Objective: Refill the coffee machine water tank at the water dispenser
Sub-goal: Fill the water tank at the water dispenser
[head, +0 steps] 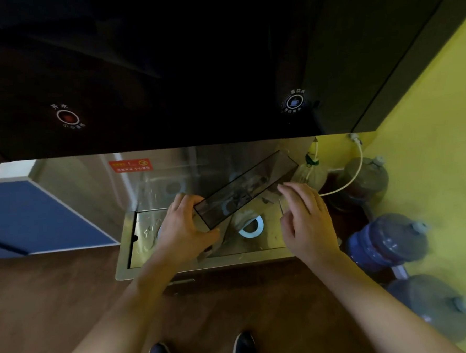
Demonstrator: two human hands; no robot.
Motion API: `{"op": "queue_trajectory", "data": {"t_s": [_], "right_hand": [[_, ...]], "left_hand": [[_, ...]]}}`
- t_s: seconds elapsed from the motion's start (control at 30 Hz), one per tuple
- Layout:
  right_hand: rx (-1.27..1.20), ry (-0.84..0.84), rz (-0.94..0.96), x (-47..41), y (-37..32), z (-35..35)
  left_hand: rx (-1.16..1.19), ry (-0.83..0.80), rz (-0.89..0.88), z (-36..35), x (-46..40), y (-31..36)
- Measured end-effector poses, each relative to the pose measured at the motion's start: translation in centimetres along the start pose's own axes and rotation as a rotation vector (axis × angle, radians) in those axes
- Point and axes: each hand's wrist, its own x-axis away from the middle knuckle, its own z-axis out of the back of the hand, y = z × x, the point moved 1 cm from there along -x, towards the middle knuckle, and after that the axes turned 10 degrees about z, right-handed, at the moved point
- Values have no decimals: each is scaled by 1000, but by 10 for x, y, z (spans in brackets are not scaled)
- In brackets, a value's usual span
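The coffee machine water tank, a long smoky see-through box, sits tilted inside the steel bay of the water dispenser. My left hand grips its near left end. My right hand hovers just right of the tank with fingers spread and holds nothing. Below the tank lies the steel drip tray with a white ring drain. On the dark front panel above, a red-ringed button is at the left and a cup-icon button at the right.
Several large water jugs lie on the yellow floor at the right, with a white hose looping above them. A blue cabinet stands at the left. My shoes are on the brown wood floor.
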Motion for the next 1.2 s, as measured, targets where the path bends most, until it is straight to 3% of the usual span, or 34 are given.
{"op": "queue_trajectory", "data": {"t_s": [0.23, 0.5, 1.0, 1.2], "right_hand": [[-9, 337, 11, -41, -12, 31], [199, 283, -5, -70, -29, 45], [330, 227, -106, -82, -36, 47], [334, 278, -110, -84, -37, 49]], "left_hand": [[36, 40, -85, 29, 7, 24], [111, 107, -86, 50, 14, 35], [98, 132, -113, 59, 16, 43], [96, 135, -109, 60, 16, 42]]}}
